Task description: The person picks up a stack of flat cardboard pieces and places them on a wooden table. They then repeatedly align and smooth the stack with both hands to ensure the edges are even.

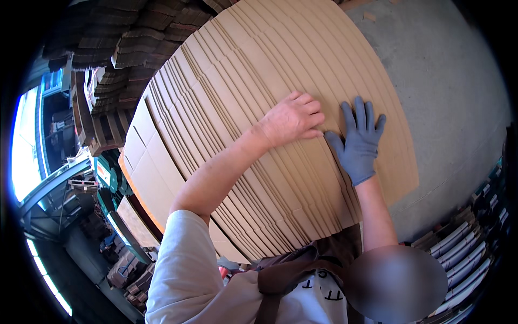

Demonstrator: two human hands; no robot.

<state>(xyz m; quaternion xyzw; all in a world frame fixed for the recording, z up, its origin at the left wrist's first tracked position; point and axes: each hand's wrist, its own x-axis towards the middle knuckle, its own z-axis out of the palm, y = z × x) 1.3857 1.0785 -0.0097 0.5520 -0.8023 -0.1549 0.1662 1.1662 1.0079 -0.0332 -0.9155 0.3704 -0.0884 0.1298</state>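
A broad row of flat brown cardboard sheets [259, 70] lies before me, overlapping like shingles with their long edges showing. My bare left hand [295, 119] rests on the sheets near the middle, its fingers curled and closed. Whether a sheet's edge is pinched under those fingertips is hidden. Just to its right, my right hand [357, 144] wears a grey glove and lies flat on the cardboard, fingers spread. A dark gap between two sheets runs from beside the gloved thumb down toward my body.
Tall stacks of dark cardboard [140, 48] stand at the far left, near a wooden pallet [100, 129]. Grey concrete floor [442, 97] stretches along the right side. Bundles of white-edged sheets [461, 259] sit at the lower right. A cardboard scrap [369, 17] lies at the far edge.
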